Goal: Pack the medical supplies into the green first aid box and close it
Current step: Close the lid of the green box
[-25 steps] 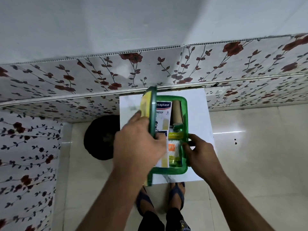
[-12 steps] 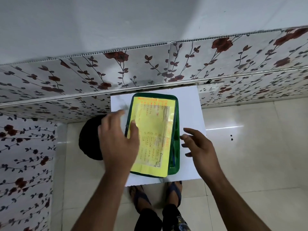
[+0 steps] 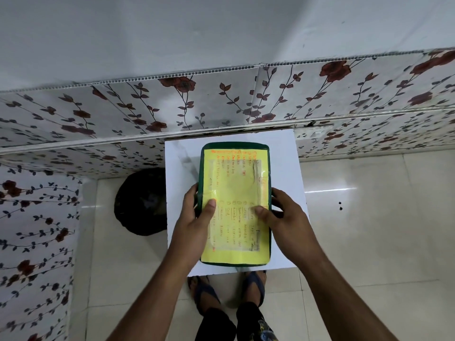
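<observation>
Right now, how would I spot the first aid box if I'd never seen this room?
Find the flowery wall, then the small white table pushed against it. The green first aid box lies flat on that table, lid on, with the left hand and right hand in a grip on its two sides. It alone has a yellow handwritten sheet covering its lid.

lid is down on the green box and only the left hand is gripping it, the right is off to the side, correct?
Not quite. The head view shows the lid down on the green box, but both hands hold it: the left hand on its left edge and the right hand on its right edge, thumbs on the lid.
</observation>
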Available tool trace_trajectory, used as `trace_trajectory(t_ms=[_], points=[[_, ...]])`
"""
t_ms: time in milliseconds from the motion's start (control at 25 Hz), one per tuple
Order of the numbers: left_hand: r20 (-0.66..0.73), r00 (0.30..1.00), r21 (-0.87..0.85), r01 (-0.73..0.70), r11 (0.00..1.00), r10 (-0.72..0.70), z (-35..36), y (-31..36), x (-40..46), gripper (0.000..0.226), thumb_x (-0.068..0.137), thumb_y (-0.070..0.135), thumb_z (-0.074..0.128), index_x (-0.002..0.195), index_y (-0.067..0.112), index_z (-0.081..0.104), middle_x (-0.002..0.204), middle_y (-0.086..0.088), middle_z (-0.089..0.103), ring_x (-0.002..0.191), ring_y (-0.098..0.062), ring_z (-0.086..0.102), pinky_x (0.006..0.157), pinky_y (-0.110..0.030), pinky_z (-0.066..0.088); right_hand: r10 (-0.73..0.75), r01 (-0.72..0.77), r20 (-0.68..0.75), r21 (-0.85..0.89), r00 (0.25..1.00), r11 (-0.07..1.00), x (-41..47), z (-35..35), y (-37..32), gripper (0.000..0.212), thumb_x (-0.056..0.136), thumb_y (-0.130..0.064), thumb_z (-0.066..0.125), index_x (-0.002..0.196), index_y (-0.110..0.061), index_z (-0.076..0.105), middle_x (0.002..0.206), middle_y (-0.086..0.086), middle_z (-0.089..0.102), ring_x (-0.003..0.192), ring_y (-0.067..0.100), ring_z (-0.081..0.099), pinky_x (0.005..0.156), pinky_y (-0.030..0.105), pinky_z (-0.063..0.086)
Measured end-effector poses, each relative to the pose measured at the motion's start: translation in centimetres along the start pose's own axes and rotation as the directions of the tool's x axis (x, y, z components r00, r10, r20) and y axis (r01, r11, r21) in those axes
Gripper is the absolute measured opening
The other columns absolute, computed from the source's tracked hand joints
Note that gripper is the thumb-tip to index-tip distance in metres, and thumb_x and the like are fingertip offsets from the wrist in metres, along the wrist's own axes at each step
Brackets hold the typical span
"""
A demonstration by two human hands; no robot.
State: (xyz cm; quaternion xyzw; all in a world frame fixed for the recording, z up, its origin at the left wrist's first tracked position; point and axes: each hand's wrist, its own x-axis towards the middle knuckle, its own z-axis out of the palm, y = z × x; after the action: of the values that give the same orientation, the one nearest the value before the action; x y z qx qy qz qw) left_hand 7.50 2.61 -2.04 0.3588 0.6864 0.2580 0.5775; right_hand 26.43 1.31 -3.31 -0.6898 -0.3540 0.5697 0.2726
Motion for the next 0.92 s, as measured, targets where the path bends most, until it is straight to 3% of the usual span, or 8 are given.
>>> trace_trajectory(t_ms=[120, 240, 360, 520, 800, 920], points=[[-0.086, 0.994, -0.019, -0.073, 0.997, 0.071, -0.4, 2.5, 3.1, 0.043, 0.093, 0.047, 0.052, 0.134, 0.037, 0.046, 0.127, 0.02, 0.058, 0.111, 0.0, 0.057, 0.087, -0.024, 0.046, -0.005, 0.015, -0.131, 0.079, 0.991, 0.997, 2.3, 0.0, -1.6, 0.041, 0.097, -0.037, 0.052, 0.137, -0.029, 0.052, 0.128, -0.005, 0.062, 0.111, 0.012, 0.061, 0.077, 0.02, 0.05], [-0.018, 0.992, 0.019, -0.121, 0.993, 0.121, 0.3, 5.9, 7.2, 0.04, 0.096, 0.047, 0.047, 0.133, 0.031, 0.051, 0.115, 0.018, 0.06, 0.103, 0.003, 0.057, 0.08, -0.018, 0.043, -0.004, 0.049, -0.226, 0.19, 0.974, 0.981, 6.0, 1.2, -4.3, 0.041, 0.098, -0.043, 0.048, 0.133, -0.025, 0.056, 0.126, -0.003, 0.064, 0.113, 0.015, 0.06, 0.091, 0.033, 0.051], [-0.039, 0.994, -0.025, -0.106, 0.994, 0.105, 1.3, 5.9, 9.3, 0.028, 0.096, 0.042, 0.05, 0.105, 0.023, 0.069, 0.101, -0.001, 0.072, 0.095, -0.018, 0.067, 0.084, -0.036, 0.051, 0.024, 0.038, -0.266, 0.227, 0.964, 0.973, 8.1, 2.7, -5.7, 0.034, 0.099, -0.041, 0.048, 0.112, -0.017, 0.069, 0.097, -0.001, 0.071, 0.093, 0.02, 0.066, 0.082, 0.036, 0.051], [-0.082, 0.993, -0.132, -0.092, 0.987, 0.081, 1.4, 4.7, 10.3, 0.032, 0.092, 0.044, 0.056, 0.086, 0.016, 0.071, 0.081, -0.006, 0.066, 0.076, -0.019, 0.059, 0.072, -0.036, 0.047, 0.089, 0.006, -0.321, 0.283, 0.943, 0.959, 8.6, 3.0, -5.7, 0.033, 0.098, -0.036, 0.052, 0.085, -0.013, 0.07, 0.07, -0.002, 0.064, 0.068, 0.017, 0.057, 0.065, 0.03, 0.044], [-0.136, 0.986, -0.161, -0.114, 0.98, 0.092, 1.7, 4.6, 10.9, 0.035, 0.09, 0.044, 0.06, 0.077, 0.013, 0.069, 0.073, -0.011, 0.054, 0.069, -0.023, 0.046, 0.063, -0.036, 0.038, 0.12, 0.005, -0.354, 0.331, 0.928, 0.944, 8.7, 3.1, -6.4, 0.026, 0.096, -0.03, 0.056, 0.083, -0.014, 0.072, 0.07, -0.002, 0.066, 0.066, 0.016, 0.058, 0.065, 0.028, 0.044], [-0.104, 0.992, -0.173, -0.09, 0.981, 0.073, 1.7, 4.8, 11.1, 0.028, 0.088, 0.044, 0.063, 0.08, 0.018, 0.073, 0.08, -0.008, 0.065, 0.075, -0.024, 0.057, 0.072, -0.039, 0.047, 0.099, 0.01, -0.355, 0.294, 0.929, 0.956, 9.1, 3.0, -6.4, 0.026, 0.096, -0.031, 0.056, 0.086, -0.014, 0.072, 0.071, -0.004, 0.066, 0.069, 0.015, 0.059, 0.067, 0.03, 0.046]])
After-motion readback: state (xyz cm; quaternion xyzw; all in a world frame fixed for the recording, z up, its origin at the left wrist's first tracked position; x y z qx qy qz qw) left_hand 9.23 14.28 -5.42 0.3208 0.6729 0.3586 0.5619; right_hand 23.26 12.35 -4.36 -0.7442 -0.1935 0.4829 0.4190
